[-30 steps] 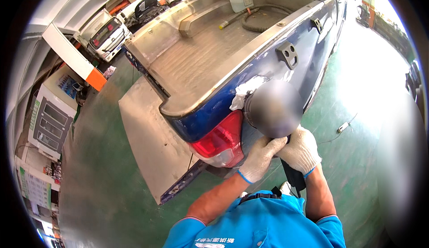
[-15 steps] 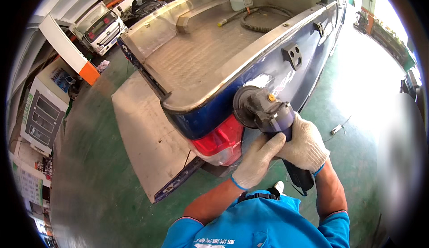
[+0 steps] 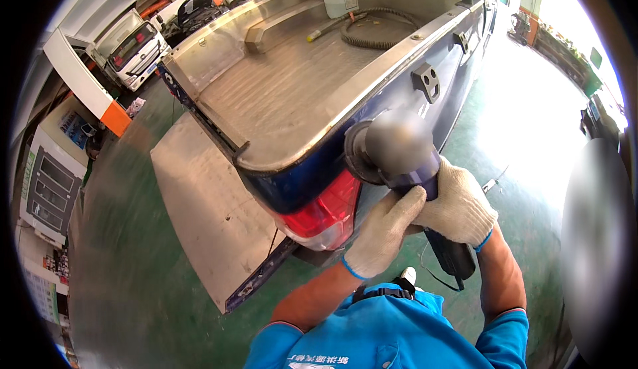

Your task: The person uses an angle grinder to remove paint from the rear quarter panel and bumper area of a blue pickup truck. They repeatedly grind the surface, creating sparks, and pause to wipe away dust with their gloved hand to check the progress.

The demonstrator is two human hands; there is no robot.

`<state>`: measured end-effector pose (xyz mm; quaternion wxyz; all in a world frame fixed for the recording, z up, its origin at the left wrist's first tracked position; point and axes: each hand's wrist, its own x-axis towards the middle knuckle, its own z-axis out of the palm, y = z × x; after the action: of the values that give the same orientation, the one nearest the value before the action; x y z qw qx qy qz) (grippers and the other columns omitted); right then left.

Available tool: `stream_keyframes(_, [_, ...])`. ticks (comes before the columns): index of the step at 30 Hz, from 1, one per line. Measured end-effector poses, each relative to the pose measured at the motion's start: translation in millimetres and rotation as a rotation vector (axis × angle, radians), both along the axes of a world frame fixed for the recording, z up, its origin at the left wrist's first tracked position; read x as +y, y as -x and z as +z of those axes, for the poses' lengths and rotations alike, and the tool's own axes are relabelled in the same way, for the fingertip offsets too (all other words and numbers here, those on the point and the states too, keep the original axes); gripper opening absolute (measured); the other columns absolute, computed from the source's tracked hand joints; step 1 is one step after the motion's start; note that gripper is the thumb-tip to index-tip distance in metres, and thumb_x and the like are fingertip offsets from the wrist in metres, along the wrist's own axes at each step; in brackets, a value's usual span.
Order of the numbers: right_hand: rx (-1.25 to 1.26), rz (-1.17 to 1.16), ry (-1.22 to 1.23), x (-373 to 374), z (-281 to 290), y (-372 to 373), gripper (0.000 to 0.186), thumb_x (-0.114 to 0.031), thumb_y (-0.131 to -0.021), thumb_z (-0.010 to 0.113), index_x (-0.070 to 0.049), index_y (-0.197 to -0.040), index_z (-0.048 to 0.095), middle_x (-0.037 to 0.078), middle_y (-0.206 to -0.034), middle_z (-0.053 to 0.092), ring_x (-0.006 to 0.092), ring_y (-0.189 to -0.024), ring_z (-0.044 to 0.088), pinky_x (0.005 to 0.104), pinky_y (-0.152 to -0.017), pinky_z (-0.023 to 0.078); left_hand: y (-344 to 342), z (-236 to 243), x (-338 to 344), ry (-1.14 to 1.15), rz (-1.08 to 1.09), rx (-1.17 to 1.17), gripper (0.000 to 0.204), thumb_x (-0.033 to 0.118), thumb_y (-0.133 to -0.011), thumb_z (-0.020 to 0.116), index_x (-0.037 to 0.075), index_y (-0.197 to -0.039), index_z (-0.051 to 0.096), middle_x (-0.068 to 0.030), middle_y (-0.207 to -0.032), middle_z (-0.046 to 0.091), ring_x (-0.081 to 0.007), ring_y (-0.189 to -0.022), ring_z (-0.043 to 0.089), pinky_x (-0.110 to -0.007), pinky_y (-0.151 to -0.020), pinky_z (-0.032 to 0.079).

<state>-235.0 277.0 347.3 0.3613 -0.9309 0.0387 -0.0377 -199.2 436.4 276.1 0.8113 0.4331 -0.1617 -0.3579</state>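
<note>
Shifting leftward in view since earlier, the blue pickup [image 3: 286,90] is showing its tail light [image 3: 325,213]; just right of that, the grinder [image 3: 419,176] is being gripped by left hand [image 3: 382,233] and right hand [image 3: 460,203]; slackening could be letting its disc [image 3: 357,153] gouge the pickup.

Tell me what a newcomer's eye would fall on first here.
Probably the grinder, held by the gloved left hand and right hand near the pickup's rear corner. Next, the red taillight, below it to the left. Beyond, the bed holds a whitish jug and a coiled hose.
</note>
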Motion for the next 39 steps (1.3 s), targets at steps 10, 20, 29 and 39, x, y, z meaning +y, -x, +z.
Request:
stream_keyframes(10, [-0.002,-0.013,-0.008,-1.5,2.8,0.6,0.069,-0.043,-0.073,0.086,0.004,-0.118,0.065,0.024,-0.096,0.075,0.0391,-0.090,0.076,0.0437,-0.083,0.059,-4.5,-1.6,-1.4,0.019,-0.047,-0.003,0.051,0.031,-0.114,0.051,-0.001,-0.153,0.045,-0.0145,-0.145,0.058,-0.0230,-0.131,0.062,-0.044,-0.106,0.055])
stream_keyframes(20, [-0.036,-0.019,-0.091,-8.7,-9.8,-1.6,0.068,-0.041,-0.073,0.085,0.003,-0.121,0.066,0.024,-0.097,0.075,0.0380,-0.091,0.077,0.0437,-0.083,0.059,-10.6,-3.0,-8.9,-0.003,-0.072,-0.002,0.050,0.031,-0.114,0.051,-0.002,-0.151,0.047,-0.0147,-0.142,0.060,-0.0241,-0.131,0.062,-0.046,-0.106,0.055])
stream_keyframes(29, [-0.051,-0.103,0.032,-9.9,-19.3,-7.6,0.066,-0.037,-0.074,0.084,0.004,-0.121,0.062,0.029,-0.098,0.074,0.0452,-0.094,0.075,0.0469,-0.081,0.060,-19.1,-10.7,-21.9,0.035,-0.036,0.008,0.050,0.026,-0.111,0.056,-0.003,-0.151,0.048,-0.0136,-0.142,0.061,-0.0233,-0.130,0.062,-0.043,-0.107,0.054])
stream_keyframes(39, [-0.112,-0.127,0.224,-11.8,-24.6,-13.9,0.064,-0.036,-0.077,0.081,0.004,-0.123,0.060,0.027,-0.096,0.074,0.0454,-0.091,0.075,0.0486,-0.079,0.061,-21.7,-7.0,-36.0,0.061,0.084,-0.020,0.052,0.021,-0.104,0.068,-0.006,-0.146,0.055,-0.0128,-0.137,0.064,-0.0184,-0.125,0.062,-0.034,-0.107,0.051])
